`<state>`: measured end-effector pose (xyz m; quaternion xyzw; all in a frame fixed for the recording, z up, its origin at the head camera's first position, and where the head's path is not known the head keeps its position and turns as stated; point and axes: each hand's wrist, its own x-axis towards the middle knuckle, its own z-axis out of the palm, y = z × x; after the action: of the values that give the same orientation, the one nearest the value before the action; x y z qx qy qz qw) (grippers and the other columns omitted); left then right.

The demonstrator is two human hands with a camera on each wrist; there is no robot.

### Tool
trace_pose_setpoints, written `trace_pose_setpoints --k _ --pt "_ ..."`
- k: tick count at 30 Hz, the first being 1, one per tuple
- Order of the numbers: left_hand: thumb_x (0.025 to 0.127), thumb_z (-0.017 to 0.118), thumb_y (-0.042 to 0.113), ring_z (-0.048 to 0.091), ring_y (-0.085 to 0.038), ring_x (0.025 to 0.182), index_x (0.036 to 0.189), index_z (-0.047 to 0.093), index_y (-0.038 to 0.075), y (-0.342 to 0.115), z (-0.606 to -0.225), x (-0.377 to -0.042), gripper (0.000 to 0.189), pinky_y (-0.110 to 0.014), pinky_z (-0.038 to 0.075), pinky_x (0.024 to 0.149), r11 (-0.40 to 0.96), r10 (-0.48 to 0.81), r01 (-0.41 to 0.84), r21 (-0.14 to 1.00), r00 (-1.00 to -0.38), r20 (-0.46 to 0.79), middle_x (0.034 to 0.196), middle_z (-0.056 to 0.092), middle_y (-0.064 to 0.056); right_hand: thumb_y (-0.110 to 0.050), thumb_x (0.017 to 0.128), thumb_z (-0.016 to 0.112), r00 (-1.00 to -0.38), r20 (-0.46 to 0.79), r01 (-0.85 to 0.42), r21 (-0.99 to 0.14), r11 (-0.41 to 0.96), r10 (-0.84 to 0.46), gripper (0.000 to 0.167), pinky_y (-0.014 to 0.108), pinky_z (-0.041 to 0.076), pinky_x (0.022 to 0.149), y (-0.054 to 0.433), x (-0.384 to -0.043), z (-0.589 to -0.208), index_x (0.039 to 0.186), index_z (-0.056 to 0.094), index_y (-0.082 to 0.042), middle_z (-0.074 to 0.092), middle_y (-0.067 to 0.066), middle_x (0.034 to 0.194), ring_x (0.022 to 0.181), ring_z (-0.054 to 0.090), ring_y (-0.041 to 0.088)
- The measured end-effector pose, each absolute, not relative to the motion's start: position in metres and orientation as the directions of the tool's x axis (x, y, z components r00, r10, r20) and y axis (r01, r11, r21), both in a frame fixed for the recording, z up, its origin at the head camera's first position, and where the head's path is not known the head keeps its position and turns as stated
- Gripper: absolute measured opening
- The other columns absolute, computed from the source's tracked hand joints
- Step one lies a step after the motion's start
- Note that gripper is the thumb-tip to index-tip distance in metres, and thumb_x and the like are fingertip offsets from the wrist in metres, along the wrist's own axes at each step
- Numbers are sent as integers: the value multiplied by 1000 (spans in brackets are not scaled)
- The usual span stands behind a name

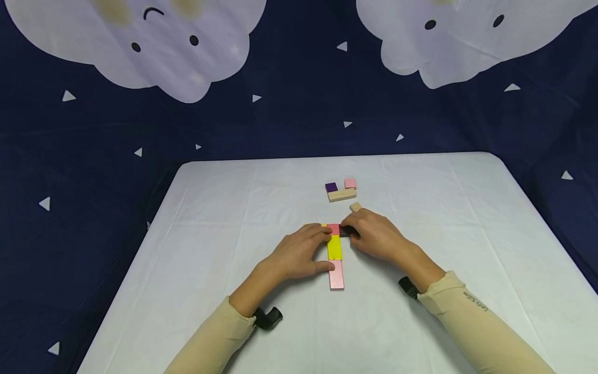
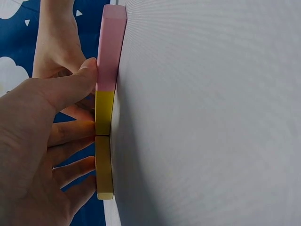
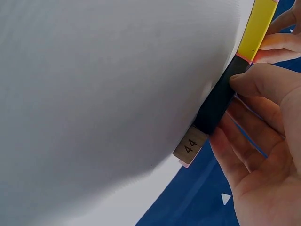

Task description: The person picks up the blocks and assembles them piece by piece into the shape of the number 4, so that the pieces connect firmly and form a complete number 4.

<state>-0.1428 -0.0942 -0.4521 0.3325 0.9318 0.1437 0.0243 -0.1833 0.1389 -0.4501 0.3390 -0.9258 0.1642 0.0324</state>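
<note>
Flat blocks lie end to end on the white table: a light pink one nearest, a yellow one beyond it, and a small coral pink one at the top. Spread over this row from the left, my left hand touches the light pink block with its thumb and the far blocks with its fingertips. Another yellowish block lies under those fingers, mostly hidden from the head view. My right hand pinches a dark block between thumb and fingers, against the right side of the coral block.
Beyond the hands lie a long natural wood block, a dark purple block and a pink block. A small wood block sits just past my right fingers. The white table ends at a navy cloth backdrop.
</note>
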Motion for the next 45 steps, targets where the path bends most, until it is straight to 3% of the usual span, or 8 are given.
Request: trace_pose_setpoints --k 9,20,24,27,31,36,45 --pt "80 69 58 35 -13 133 127 60 15 -94 -451 -143 65 -43 47 92 735 628 614 289 -777 54 139 47 5 -8 80 70 -767 170 -640 -279 716 -619 28 43 47 91 140 -184 -451 109 70 -10 65 1 106 109 57 23" --pt "79 69 59 34 -14 134 128 60 16 -93 -452 -143 66 -46 48 89 742 620 603 293 -784 42 141 46 6 -14 81 71 -772 163 -634 -274 723 -615 33 43 49 85 140 -184 -449 114 68 -11 64 2 108 104 58 21" --pt "79 69 60 34 -14 134 128 60 16 -93 -453 -143 66 -47 48 88 743 619 603 289 -784 43 140 47 6 -22 84 69 -808 139 -585 -312 749 -573 43 46 48 87 141 -184 -448 126 61 -14 62 5 118 109 56 23" --pt "79 69 60 35 -14 133 127 60 16 -93 -453 -143 66 -46 48 88 744 619 605 286 -784 49 140 47 6 -27 86 67 -848 142 -525 -352 775 -510 42 48 45 91 143 -185 -446 126 61 -15 61 5 122 114 54 24" --pt "78 70 59 35 -13 132 126 61 16 -93 -453 -143 65 -45 49 88 739 621 611 284 -781 65 139 48 7 -24 87 65 -877 221 -479 -371 795 -426 32 46 47 88 144 -187 -442 116 67 -11 64 5 113 106 57 24" --pt "78 71 59 36 -13 132 126 62 16 -94 -453 -143 65 -45 48 88 739 621 613 279 -781 72 138 48 7 -20 85 67 -886 309 -447 -363 817 -347 25 44 50 73 147 -191 -441 106 71 -8 65 4 96 89 59 23" --pt "78 71 58 35 -13 133 128 61 16 -94 -452 -142 66 -46 47 90 745 615 602 289 -787 54 140 47 7 -20 84 68 -932 251 -338 -346 875 -261 23 43 48 65 154 -197 -447 102 71 -5 61 7 89 78 56 25"
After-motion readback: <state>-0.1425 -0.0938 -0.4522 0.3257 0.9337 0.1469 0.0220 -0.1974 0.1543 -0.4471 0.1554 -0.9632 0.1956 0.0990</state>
